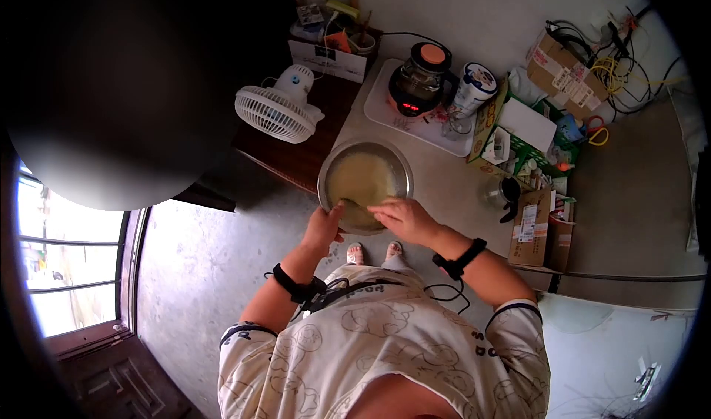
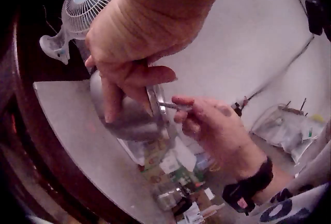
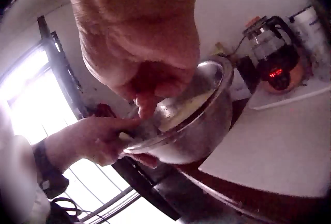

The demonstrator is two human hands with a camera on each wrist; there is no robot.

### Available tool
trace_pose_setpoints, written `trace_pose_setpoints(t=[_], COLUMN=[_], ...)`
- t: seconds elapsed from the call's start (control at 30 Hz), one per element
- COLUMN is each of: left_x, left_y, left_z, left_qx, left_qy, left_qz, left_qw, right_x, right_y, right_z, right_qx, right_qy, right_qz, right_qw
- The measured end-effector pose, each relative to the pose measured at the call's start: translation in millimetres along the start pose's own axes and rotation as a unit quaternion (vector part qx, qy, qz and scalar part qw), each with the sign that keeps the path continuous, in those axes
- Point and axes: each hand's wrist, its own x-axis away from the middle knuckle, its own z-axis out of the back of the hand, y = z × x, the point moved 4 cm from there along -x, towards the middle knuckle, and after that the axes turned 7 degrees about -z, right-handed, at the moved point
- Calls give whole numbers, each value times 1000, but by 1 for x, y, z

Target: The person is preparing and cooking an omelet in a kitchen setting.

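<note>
A steel bowl [image 1: 406, 176] with pale yellowish liquid [image 1: 361, 173] is in front of the body, near the table's edge. On its near left side, my left hand [image 1: 324, 229] grips the rim, fingers spread under the outer wall in the left wrist view. My right hand [image 1: 407, 221] is over the near right rim. Its fingers pinch the thin metal handle [image 2: 168, 105] of a utensil reaching over the rim; the far end is hidden in the bowl. From the right wrist view, the bowl [image 3: 207, 136] appears tilted.
A white fan [image 1: 275, 112] stands left of the bowl on dark wood. Behind it, a tray [image 1: 378, 101] bears a glass kettle [image 1: 421, 78] with a lit red display. To the right are a glass pot [image 1: 500, 193], cardboard boxes [image 1: 529, 230] and a green basket [image 1: 522, 149].
</note>
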Motion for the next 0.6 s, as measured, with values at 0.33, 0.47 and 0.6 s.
trace_pose_setpoints(t=[0.33, 0.47, 0.6], left_x=[-5, -8, -6], left_y=[-16, -19, -12], left_z=[2, 7, 5], left_qx=[12, 9, 16], left_qy=[-38, 6, 15], left_qz=[39, 5, -3], left_qw=[998, 1000, 1000], right_x=[-32, -8, 17], right_y=[28, 48, 43], right_z=[33, 37, 28], right_qx=[59, 89, 42], right_qy=[108, 134, 93], right_qz=[-2, -55, -139], right_qw=[992, 986, 985])
